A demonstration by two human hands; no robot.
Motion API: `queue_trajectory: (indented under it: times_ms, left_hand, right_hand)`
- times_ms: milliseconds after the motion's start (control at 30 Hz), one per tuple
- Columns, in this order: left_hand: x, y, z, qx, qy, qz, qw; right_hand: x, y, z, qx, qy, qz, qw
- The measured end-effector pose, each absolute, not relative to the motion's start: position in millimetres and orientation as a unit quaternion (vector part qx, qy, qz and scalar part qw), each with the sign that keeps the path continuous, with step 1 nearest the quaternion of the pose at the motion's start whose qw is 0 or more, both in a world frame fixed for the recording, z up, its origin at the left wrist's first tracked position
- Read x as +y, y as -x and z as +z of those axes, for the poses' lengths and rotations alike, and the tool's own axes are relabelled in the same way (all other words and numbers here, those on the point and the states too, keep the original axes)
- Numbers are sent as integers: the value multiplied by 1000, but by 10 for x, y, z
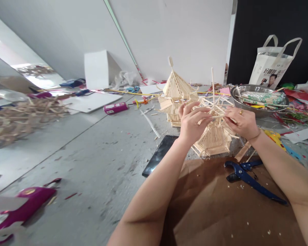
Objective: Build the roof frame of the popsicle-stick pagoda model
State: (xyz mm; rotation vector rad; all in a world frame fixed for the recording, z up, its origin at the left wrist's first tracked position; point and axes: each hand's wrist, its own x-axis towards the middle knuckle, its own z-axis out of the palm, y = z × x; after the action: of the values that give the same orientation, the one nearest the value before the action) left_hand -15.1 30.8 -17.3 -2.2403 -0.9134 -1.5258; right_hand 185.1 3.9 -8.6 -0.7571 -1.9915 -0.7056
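Observation:
A small pavilion model (pixel 212 138) built of thin wooden sticks stands in front of me, its lower walls closed and its roof an open frame. One stick (pixel 213 80) rises upright from the roof's middle. My left hand (pixel 193 119) is at the left of this roof frame, fingers bent and closed around a thin wooden stick. From the right, my right hand (pixel 242 121), with a ring on it, pinches at the same level, seemingly on the same stick's other end. Fingers hide part of the frame. Behind stands a second stick pavilion (pixel 178 89) with a filled pointed roof.
Blue cutters (pixel 254 181) lie on brown paper (pixel 210 212), near a black phone (pixel 160 155). A metal bowl (pixel 259 108) with packaged sticks is at right, by a yellow glue gun (pixel 274 138) and white bag (pixel 270 65). Purple tools (pixel 28 205) lie left.

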Motion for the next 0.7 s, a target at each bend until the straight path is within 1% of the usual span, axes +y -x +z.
queue_trajectory:
  times_ms: [700]
  left_hand:
    - [325,169,-166,-296,776,-541,134]
  right_hand:
    - [47,-1856,-84,-795,295,-301,435]
